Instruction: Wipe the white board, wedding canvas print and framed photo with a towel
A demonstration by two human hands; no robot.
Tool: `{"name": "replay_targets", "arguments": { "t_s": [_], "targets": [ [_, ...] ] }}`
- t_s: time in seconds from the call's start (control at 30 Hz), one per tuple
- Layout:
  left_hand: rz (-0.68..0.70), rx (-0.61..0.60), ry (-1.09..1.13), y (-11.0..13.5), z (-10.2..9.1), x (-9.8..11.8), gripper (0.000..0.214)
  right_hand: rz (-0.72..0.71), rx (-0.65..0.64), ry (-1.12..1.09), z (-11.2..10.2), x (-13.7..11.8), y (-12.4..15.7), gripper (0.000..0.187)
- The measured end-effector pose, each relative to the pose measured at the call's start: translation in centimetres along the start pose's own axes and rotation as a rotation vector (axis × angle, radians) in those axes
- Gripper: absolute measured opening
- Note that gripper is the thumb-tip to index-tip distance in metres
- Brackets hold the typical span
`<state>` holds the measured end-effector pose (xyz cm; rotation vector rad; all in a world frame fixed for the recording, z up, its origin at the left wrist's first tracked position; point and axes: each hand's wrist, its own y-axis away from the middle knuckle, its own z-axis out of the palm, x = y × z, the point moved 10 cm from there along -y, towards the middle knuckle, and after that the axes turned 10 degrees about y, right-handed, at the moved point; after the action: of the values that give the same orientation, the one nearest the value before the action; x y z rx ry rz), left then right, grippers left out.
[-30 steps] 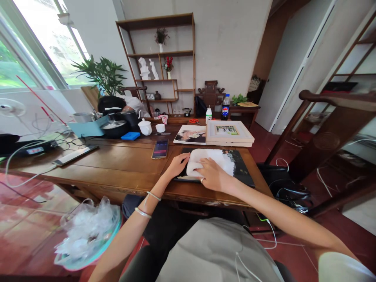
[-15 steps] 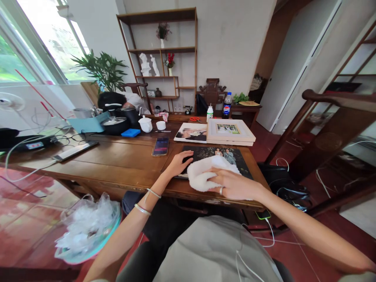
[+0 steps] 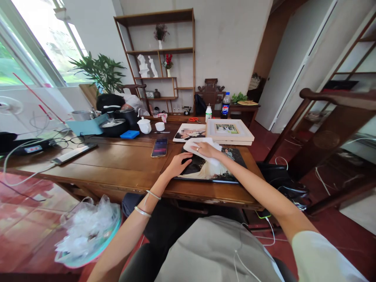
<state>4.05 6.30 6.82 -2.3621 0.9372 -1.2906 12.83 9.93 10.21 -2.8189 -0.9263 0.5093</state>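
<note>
A dark wedding photo panel (image 3: pixel 195 168) lies flat at the front edge of the wooden table, showing a light gown and small figures. My right hand (image 3: pixel 207 150), with a ring on one finger, presses a fluffy white cloth (image 3: pixel 190 143) onto the panel's upper left part. The cloth hides that part of the picture. At the panel's left edge rests my left hand (image 3: pixel 178 164), fingers stretched out and holding nothing. Two bangles circle the left wrist.
Behind the panel are a second photo panel (image 3: pixel 188 133) and a cream framed picture (image 3: pixel 230 137). A phone (image 3: pixel 159 147) lies to the left on the table (image 3: pixel 123 160). A white lidded cup (image 3: pixel 144 125) and a cola bottle (image 3: pixel 225 105) stand farther back. A basket (image 3: pixel 108 239) of plastic bags sits on the floor.
My right hand has moved the cloth from the panel's front right to its upper left, uncovering the gown in the photo. My left hand has stayed at the left edge.
</note>
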Motion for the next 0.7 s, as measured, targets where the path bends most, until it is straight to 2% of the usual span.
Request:
{"name": "replay_targets", "arguments": {
  "t_s": [0.1, 0.2, 0.3, 0.47, 0.6, 0.7],
  "targets": [
    [-0.008, -0.007, -0.009, 0.0, 0.0, -0.1, 0.027, -0.024, -0.009, 0.003, 1.0, -0.7, -1.4, 0.048],
    [-0.011, -0.001, -0.006, 0.0, 0.0, -0.1, 0.027, -0.029, -0.006, 0.008, 0.8, -0.1, -0.7, 0.051],
    [0.000, 0.011, 0.014, 0.0, -0.1, 0.1, 0.028, -0.014, -0.009, 0.014, -0.2, 1.6, 1.7, 0.056],
    [0.007, 0.013, 0.058, 0.0, -0.1, 0.0, 0.027, 0.134, -0.020, 0.033, -2.3, 7.2, 7.1, 0.054],
    [0.004, 0.011, 0.060, 0.0, -0.1, -0.2, 0.027, 0.215, 0.036, 0.097, -4.1, 11.2, 11.0, 0.057],
    [-0.002, 0.013, 0.058, 0.0, 0.0, -0.4, 0.027, 0.284, 0.039, 0.172, -4.3, 11.9, 13.3, 0.053]
  ]
}}
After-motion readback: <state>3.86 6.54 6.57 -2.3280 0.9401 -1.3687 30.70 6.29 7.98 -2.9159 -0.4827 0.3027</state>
